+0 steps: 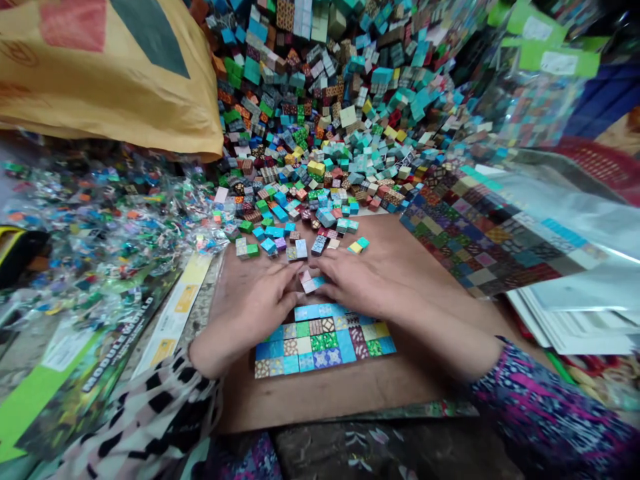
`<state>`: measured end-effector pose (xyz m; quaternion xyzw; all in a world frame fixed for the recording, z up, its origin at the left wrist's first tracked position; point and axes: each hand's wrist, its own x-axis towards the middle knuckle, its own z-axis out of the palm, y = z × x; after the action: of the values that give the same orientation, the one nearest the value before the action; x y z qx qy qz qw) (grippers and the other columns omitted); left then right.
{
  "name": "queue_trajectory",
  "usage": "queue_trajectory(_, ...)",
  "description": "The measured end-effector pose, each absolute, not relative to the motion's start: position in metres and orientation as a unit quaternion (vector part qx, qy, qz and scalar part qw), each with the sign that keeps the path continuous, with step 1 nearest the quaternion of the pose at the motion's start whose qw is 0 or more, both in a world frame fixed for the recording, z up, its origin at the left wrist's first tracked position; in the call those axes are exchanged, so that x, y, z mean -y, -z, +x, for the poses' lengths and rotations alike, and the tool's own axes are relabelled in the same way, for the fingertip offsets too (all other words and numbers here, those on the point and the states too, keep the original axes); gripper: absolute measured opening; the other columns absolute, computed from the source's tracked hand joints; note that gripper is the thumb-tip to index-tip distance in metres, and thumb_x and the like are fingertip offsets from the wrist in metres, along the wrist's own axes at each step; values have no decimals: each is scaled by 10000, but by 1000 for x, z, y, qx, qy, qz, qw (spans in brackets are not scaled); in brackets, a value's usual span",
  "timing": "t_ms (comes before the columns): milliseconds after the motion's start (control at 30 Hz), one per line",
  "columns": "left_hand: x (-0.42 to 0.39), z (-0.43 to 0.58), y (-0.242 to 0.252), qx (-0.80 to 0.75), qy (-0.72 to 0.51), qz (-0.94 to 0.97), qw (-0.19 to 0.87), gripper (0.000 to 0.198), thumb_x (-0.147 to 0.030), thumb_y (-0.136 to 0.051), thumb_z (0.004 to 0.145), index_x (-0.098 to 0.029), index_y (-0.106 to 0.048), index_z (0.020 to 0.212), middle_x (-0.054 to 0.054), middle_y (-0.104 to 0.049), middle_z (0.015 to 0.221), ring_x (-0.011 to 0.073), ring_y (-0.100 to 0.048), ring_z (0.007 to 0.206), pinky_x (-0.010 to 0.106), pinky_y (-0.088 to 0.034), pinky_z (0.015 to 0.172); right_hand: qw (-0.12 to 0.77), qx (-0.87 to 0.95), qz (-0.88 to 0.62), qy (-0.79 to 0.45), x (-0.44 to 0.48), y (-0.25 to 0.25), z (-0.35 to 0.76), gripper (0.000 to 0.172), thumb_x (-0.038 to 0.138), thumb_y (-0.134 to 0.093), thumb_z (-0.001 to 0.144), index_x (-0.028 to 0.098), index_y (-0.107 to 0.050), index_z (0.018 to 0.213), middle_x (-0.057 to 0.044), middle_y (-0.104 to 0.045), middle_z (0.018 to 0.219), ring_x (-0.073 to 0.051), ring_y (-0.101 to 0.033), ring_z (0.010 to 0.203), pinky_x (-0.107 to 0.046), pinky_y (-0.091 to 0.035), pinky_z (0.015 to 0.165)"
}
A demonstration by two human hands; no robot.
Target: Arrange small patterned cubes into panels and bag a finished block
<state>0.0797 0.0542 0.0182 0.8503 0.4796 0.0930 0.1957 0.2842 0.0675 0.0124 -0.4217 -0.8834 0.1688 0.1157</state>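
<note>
My left hand (pixel 250 303) and my right hand (pixel 363 280) rest on a brown board (pixel 330 390), fingertips meeting over a small pink-and-white cube (pixel 309 283). Both hands pinch at this cube, fingers pressed together. Just below them lies a flat grid of patterned cubes (pixel 323 340) in blue, green, brown and yellow, set in rows. Loose cubes (pixel 300 230) lie scattered on the board just beyond my fingers.
A huge heap of coloured cubes (pixel 330 100) rises behind the board. A yellow bag (pixel 110 73) sits at the upper left. Clear packets of cubes (pixel 100 213) lie left, printed cards (pixel 75 373) lower left. A finished cube sheet in plastic (pixel 490 233) lies right.
</note>
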Motion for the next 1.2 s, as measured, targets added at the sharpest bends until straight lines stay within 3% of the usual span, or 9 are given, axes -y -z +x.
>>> queue_trajectory(300,-58,93,-17,-470,-79,865,158,297,-167,-573,888,-146,-633,1178,107,-653,1087,262,-603,1064,420,-493,933,127,880,-415,-195,-71,-16,286,276,122,-524,883,188,-692,1091,-83,-715,1080,-208,-634,982,-347,-461,885)
queue_trajectory(467,-61,91,-13,-486,-49,869,75,243,-261,-505,947,-135,-655,1090,120,-650,985,289,-610,961,445,-495,846,171,824,-529,-110,-85,-21,327,362,49,-472,831,171,-692,1090,-109,-712,1089,-258,-625,1030,-395,-486,875)
queue_trajectory(633,-60,88,-18,-515,-15,857,23,241,-312,-535,938,-164,-655,1086,97,-651,948,275,-618,921,406,-494,788,102,830,-541,-89,-92,-2,352,532,-16,-466,742,166,-646,1208,-136,-664,1185,-295,-604,1089,-415,-489,890)
queue_trajectory(733,-59,86,-22,-511,-9,860,3,251,-308,-550,932,-187,-652,1127,96,-643,981,276,-615,945,419,-482,820,112,844,-514,-103,-88,7,352,593,9,-481,761,192,-577,1317,-134,-626,1236,-286,-599,1103,-404,-491,892)
queue_trajectory(800,-60,85,-23,-508,-7,861,-1,238,-288,-546,933,-185,-651,1121,105,-634,1005,284,-613,958,435,-476,838,108,848,-509,-97,-86,7,352,515,57,-496,802,185,-581,1295,-141,-631,1192,-293,-601,1078,-415,-494,868)
queue_trajectory(967,-65,85,-17,-507,-20,861,47,172,-261,-592,904,-158,-640,1033,113,-611,1067,279,-606,975,412,-485,830,81,863,-482,-130,-81,-1,354,170,192,-568,864,170,-659,1006,-127,-650,1040,-281,-606,1014,-404,-494,846)
queue_trajectory(1200,-66,91,-23,-507,-26,858,78,138,-271,-587,907,-171,-667,960,77,-655,954,246,-609,904,376,-467,785,114,858,-473,-163,-72,-6,344,337,234,-610,874,186,-611,1208,-135,-618,1207,-295,-575,1117,-437,-487,914)
